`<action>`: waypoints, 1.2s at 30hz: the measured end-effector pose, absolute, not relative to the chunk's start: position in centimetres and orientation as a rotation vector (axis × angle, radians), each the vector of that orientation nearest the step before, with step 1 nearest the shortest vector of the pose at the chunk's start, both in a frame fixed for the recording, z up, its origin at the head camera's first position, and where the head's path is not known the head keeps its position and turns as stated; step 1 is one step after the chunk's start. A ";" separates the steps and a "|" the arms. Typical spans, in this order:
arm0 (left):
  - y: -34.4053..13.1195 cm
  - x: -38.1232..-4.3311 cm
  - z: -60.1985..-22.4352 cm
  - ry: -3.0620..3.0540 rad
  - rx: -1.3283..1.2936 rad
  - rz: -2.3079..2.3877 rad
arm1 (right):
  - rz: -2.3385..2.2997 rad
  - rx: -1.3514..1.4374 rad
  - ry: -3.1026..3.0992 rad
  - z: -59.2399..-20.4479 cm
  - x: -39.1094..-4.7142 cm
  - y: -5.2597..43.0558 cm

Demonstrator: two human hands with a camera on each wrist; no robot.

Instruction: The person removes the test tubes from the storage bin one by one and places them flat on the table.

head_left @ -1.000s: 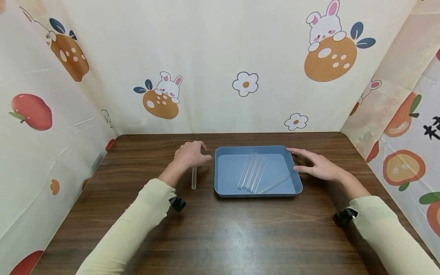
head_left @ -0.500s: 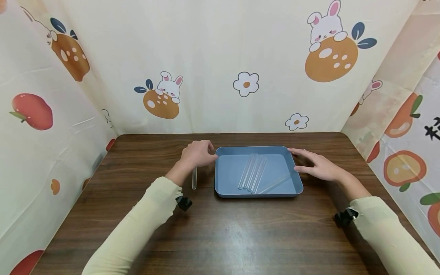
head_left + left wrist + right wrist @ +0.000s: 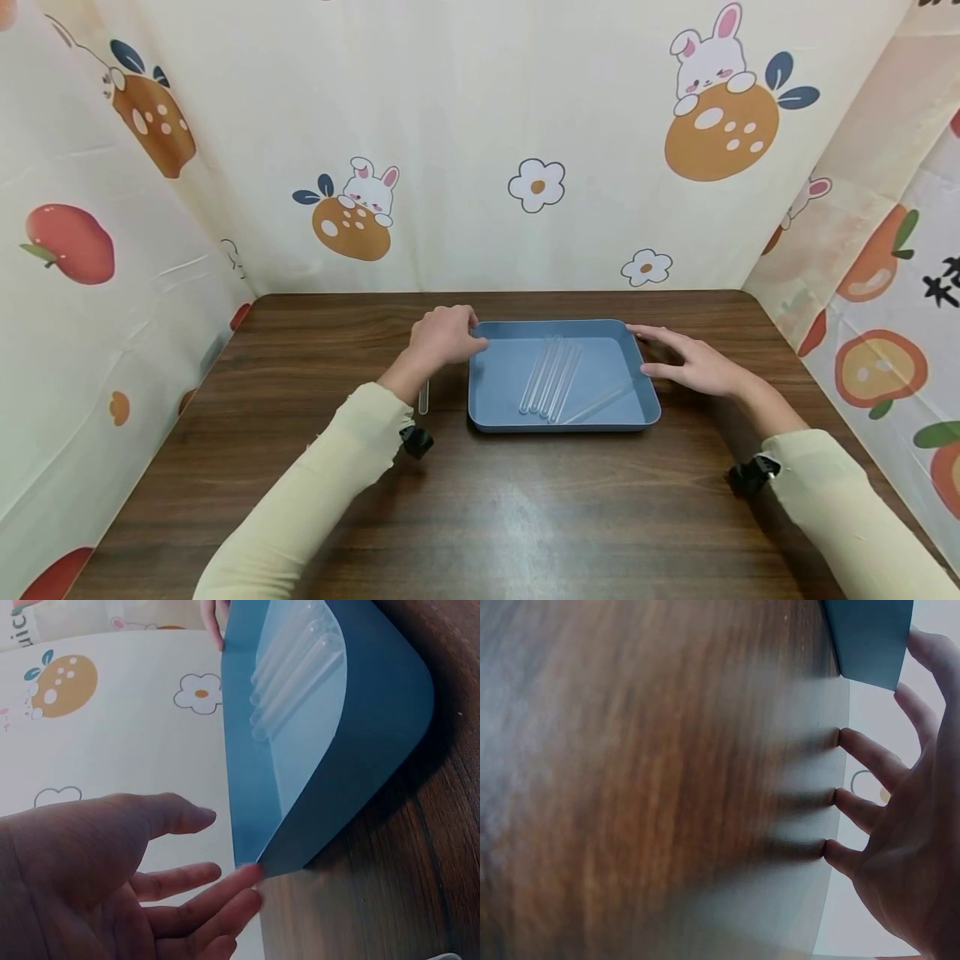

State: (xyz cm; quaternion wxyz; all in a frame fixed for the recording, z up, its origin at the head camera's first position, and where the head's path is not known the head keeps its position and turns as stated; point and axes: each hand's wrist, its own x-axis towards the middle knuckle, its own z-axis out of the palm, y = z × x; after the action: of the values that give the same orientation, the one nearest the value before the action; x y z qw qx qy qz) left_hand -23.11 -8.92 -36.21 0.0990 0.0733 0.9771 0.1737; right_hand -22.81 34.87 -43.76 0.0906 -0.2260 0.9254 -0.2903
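Observation:
My left hand (image 3: pixel 442 337) is at the left rear corner of a blue rectangular tray (image 3: pixel 495 367), holding nothing. In the left wrist view its fingertips reach the tray's corner, with the thumb apart from the fingers. Across the tray, my right hand (image 3: pixel 693 365) touches the right rim with thumb and forefinger spread. Its other fingertips (image 3: pixel 838 796) rest on the table in the right wrist view. Inside the tray lie several clear test tubes (image 3: pixel 545 379) side by side, plus a slanted one (image 3: pixel 597 402). Another test tube (image 3: pixel 423 398) lies on the table, partly hidden behind my left wrist.
The brown wooden table (image 3: pixel 525 517) extends in front of the tray. A pale printed curtain (image 3: pixel 465 108) stands right behind the table's far edge and also along both sides. Dark wrist cameras (image 3: pixel 417 442) sit under both wrists.
My left hand has moved right, from above the loose test tube to the tray's left rear corner, and its wrist now covers more of that tube. My right hand has stayed put.

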 end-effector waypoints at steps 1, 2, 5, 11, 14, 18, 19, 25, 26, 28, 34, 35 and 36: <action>-8.8 -23.1 -36.2 2.895 0.214 0.511 | -0.863 -0.671 2.750 -43.8 -22.8 34.9; -8.7 -23.1 -36.2 2.900 0.209 0.506 | -0.863 -0.673 2.750 -43.8 -22.8 34.9; -8.5 -23.1 -36.1 2.909 0.205 0.500 | -0.865 -0.669 2.746 -43.8 -22.8 34.9; -8.2 -23.3 -36.1 2.913 0.219 0.502 | -0.861 -0.653 2.743 -43.8 -22.8 35.0; -8.1 -23.3 -36.2 2.913 0.229 0.510 | -0.859 -0.650 2.742 -43.7 -22.8 35.0; -7.6 -23.3 -36.2 2.913 0.241 0.505 | -0.860 -0.651 2.740 -43.7 -22.8 34.9; -7.4 -23.2 -36.3 2.913 0.244 0.501 | -0.861 -0.653 2.739 -43.7 -22.8 34.9; -6.4 -23.2 -36.4 2.911 0.257 0.485 | -0.867 -0.671 2.744 -43.8 -22.8 34.9; -6.2 -23.2 -36.4 2.911 0.257 0.481 | -0.864 -0.674 2.747 -43.8 -22.8 35.0; -5.9 -23.1 -36.4 2.908 0.260 0.479 | -0.859 -0.675 2.750 -43.8 -22.8 35.0; -5.0 -23.1 -36.3 2.908 0.291 0.463 | -0.852 -0.674 2.756 -43.8 -22.8 35.0; -4.9 -23.0 -36.2 2.908 0.297 0.460 | -0.853 -0.676 2.758 -43.8 -22.8 35.0; -4.7 -23.0 -36.2 2.908 0.302 0.457 | -0.852 -0.677 2.760 -43.9 -22.8 35.0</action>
State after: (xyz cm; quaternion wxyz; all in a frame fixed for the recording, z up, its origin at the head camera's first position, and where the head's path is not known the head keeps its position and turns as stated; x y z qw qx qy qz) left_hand -23.05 -4.72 -36.21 0.0913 0.1016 0.9786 0.1537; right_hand -22.84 34.97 -43.85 0.0874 -0.2274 0.9267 -0.2863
